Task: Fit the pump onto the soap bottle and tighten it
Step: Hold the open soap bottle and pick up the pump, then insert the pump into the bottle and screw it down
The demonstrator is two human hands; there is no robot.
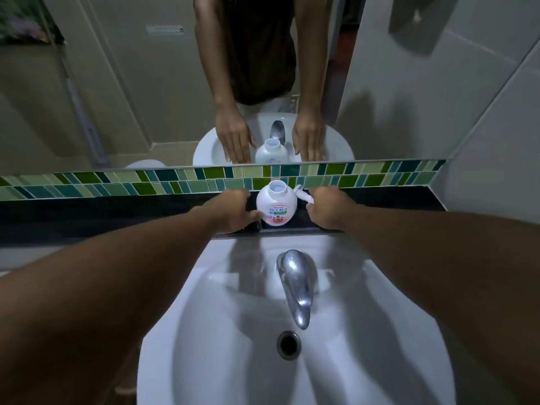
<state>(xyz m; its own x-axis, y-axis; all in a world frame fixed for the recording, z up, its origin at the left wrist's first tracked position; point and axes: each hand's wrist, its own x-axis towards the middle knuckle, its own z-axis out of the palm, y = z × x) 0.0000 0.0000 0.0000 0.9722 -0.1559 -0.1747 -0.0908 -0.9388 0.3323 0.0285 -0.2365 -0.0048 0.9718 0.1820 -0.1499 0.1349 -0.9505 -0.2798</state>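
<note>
Now: soap bottle (276, 204) upright, uncapped, on dark ledge (117, 211) at frame ctr. Left hand (233, 210) cupping its left side. Right hand (327, 207) closed round pump (304, 195), just right of bottle.

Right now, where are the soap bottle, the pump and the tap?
soap bottle (276, 206): head view, on its front label.
pump (304, 196): head view, on its white spout.
tap (295, 283): head view, on its chrome body.

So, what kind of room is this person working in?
Most likely a bathroom or washroom. A white sink with a chrome tap sits below a wall mirror, and an open soap bottle stands on the dark ledge behind the sink.
</note>
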